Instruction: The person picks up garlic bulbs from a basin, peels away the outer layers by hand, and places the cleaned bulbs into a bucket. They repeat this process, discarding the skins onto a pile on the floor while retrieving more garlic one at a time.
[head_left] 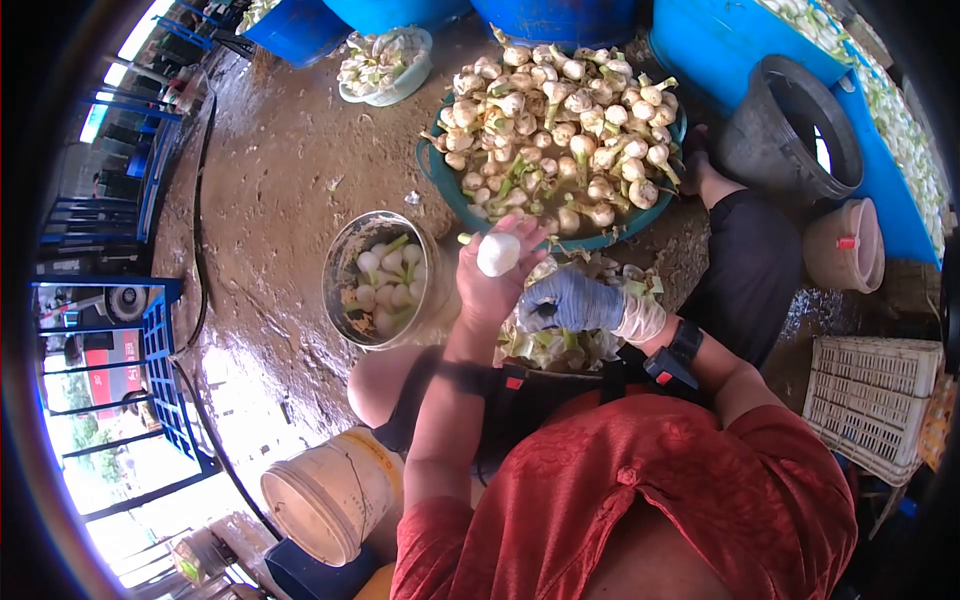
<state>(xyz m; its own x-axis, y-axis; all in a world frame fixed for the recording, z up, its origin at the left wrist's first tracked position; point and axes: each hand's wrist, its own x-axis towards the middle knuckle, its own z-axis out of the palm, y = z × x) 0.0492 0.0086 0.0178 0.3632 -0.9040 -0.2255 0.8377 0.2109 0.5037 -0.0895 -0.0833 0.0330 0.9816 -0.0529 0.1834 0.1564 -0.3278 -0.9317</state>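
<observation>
My left hand (487, 285), bare, holds a peeled white garlic bulb (498, 254) across its palm, fingers stretched toward the tub. A short pale-green stem pokes out beside it. My right hand (575, 302) wears a blue glove with a whitish cuff; its fingers are curled, and what they hold, if anything, is hidden. Just beyond both hands is a round green tub (449, 192) heaped with dirty, unpeeled garlic bulbs (560, 120). To the left, a metal pot (335, 262) contains cleaned bulbs with green stems (388, 275). Leafy peelings (560, 350) lie under my hands.
A pale basin (408, 82) of peelings stands at the back. Blue tubs (555, 22) line the far side. At right are a dark bucket (755, 125), a pinkish bucket (835, 245) and a white crate (868, 400). A lidded bucket (325, 490) sits at lower left on wet, muddy ground.
</observation>
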